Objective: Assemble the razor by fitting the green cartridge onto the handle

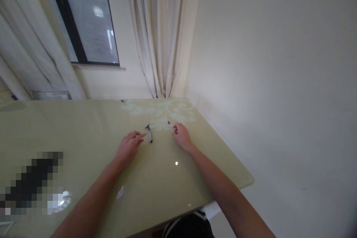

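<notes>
A razor (pixel 150 135) with a grey and black handle lies on the glossy pale table (pixel 164 182), its head pointing away from me. Just left of its handle is my left hand (pixel 130 145), fingers stretched towards it; whether a fingertip touches it I cannot tell. My right hand (pixel 182 135) rests to the right with its fingers curled in. What those fingers hold, if anything, is hidden. A small dark piece (pixel 169 122) lies on the table just beyond the right fingertips, apart from them.
Near the far edge lies another small black piece (pixel 122 100). A pixelated dark shape (pixel 33 178) covers part of the left side. A white wall (pixel 264 81) runs along the table's right edge; a curtain (pixel 158 37) and a window (pixel 89 15) stand behind.
</notes>
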`<state>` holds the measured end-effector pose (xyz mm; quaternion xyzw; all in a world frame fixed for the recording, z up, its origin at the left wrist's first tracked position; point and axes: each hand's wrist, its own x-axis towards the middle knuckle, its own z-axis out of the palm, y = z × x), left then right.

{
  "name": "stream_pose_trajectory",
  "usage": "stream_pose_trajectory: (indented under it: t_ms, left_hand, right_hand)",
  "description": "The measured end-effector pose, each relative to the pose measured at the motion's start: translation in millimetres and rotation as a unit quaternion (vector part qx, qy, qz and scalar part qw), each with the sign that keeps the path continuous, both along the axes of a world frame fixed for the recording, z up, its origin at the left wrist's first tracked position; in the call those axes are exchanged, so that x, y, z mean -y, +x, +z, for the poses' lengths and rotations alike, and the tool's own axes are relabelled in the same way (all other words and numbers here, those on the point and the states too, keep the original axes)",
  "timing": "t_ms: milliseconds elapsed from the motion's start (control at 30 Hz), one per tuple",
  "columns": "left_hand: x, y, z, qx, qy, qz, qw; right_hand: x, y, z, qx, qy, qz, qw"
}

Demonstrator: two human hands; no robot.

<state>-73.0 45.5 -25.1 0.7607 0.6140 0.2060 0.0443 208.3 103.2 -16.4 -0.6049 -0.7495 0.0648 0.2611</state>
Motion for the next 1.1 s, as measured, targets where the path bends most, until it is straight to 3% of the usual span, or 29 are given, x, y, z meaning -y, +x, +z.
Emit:
stream_pose_trajectory:
  t_ms: [133, 300, 533, 767, 933, 1100]
  left_hand:
    - [6.0, 27.4, -10.9, -0.027, 0.025, -0.081, 0.996]
    - [6.4, 27.6, -14.8, -0.035, 0.020, -0.122, 0.992]
    - [6.1, 25.8, -8.4, -0.033, 0.035, -0.152, 0.987]
    - [11.2, 24.5, -3.0, -0.083, 0.039, -0.151, 0.984]
    - [11.9, 17.9, -8.7, -0.046, 0.050, -0.148, 0.987]
    - [11.9, 17.0, -14.1, 0.003, 0.047, -0.073, 0.996]
  right_hand:
    - [-2.9, -60.6, -2.4, -0.008, 0.008, 0.029, 1.000]
    - [-4.0, -84.8, -13.9, -0.009, 0.003, 0.018, 1.000]
    - [2.2, -84.3, -23.5, -0.045, 0.010, 0.023, 0.999]
    - [-3.5, -78.4, -30.0, -0.170, -0.008, -0.001, 0.985]
    - [-9.0, -71.8, -30.8, -0.255, -0.025, -0.001, 0.967]
    - [4.2, -42.9, -32.8, -0.320, -0.046, 0.055, 0.945]
